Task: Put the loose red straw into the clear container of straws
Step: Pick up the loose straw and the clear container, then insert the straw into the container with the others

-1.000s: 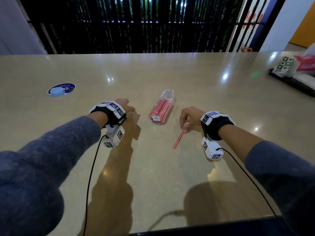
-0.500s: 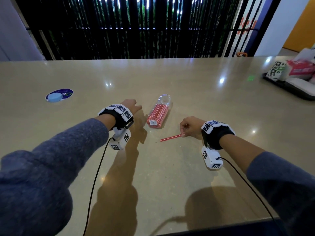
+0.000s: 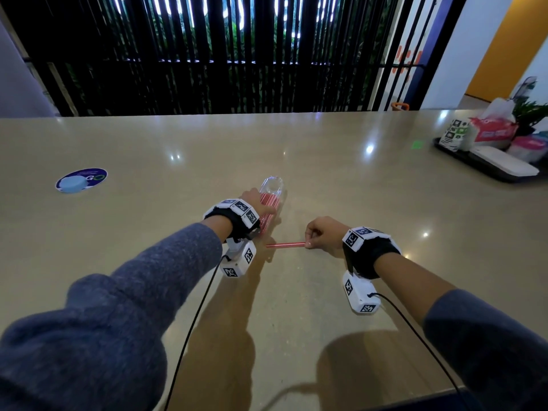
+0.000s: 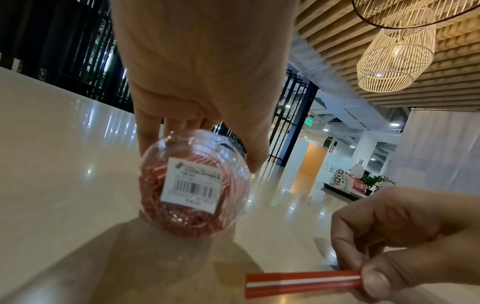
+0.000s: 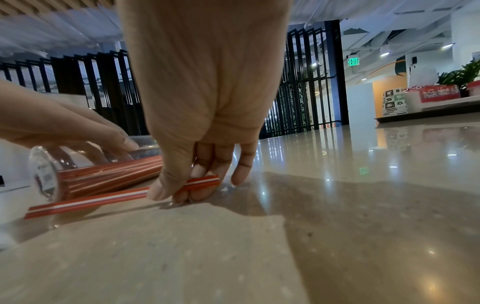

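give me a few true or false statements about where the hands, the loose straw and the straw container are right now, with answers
1. The right hand pinches one end of the loose red straw. True.
2. The clear container stands upright on the table. False: it lies on its side, its labelled base towards the person.
3. The left hand is on the clear container, fingers over its top. True.
4. The loose red straw is already inside the container. False: it is outside, near the container's base, in the right hand.
5. A blue cap sits on the table to the right of the right hand. False: it lies far off to the left.
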A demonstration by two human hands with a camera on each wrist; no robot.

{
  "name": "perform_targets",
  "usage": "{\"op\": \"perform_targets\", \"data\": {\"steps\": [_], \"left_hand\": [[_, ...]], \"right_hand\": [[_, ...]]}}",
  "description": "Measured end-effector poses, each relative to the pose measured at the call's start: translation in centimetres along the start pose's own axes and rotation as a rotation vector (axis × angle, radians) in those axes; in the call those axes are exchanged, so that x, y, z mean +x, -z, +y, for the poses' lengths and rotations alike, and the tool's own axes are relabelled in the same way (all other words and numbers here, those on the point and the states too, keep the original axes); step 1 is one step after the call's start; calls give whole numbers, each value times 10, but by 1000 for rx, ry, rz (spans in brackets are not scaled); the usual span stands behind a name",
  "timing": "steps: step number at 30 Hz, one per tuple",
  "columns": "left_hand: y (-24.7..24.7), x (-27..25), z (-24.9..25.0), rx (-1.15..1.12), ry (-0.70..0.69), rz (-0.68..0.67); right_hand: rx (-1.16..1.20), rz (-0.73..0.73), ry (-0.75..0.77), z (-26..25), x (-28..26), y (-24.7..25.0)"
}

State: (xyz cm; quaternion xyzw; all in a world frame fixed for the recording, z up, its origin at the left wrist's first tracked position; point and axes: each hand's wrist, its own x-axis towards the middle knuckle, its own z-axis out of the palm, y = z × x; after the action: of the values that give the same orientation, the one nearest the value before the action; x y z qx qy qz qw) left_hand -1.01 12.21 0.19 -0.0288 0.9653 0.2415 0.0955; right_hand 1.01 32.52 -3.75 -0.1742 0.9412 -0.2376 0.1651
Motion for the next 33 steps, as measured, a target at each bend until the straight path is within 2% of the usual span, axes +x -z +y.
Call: {"op": "perform_targets", "data": {"steps": [3, 6, 8, 10, 14, 19, 23, 29, 33], "left_hand": [[-4, 3, 3, -6, 4, -10], [-9, 20, -5, -28, 19, -34], [-10, 30, -12, -58, 20, -57], [-4, 17, -11, -110, 13, -76], [8, -2, -18, -242, 25, -74], [20, -9, -38, -384, 32, -4], [34, -15, -60, -335, -43, 69], [46, -26, -91, -264, -104, 82], [46, -29, -101, -295, -125, 107]], "right_hand": [[87, -21, -1, 3, -4, 3], [292, -1, 6, 10, -8, 2], [485, 78, -1, 13, -10, 2], [624, 173, -11, 13, -9, 5], [763, 330, 1, 0, -4, 14], [929, 521, 25, -15, 14, 23], [1171, 631, 45, -26, 28, 29], [1255, 804, 84, -43, 40, 42], [1301, 954, 81, -56, 49, 47]]}}
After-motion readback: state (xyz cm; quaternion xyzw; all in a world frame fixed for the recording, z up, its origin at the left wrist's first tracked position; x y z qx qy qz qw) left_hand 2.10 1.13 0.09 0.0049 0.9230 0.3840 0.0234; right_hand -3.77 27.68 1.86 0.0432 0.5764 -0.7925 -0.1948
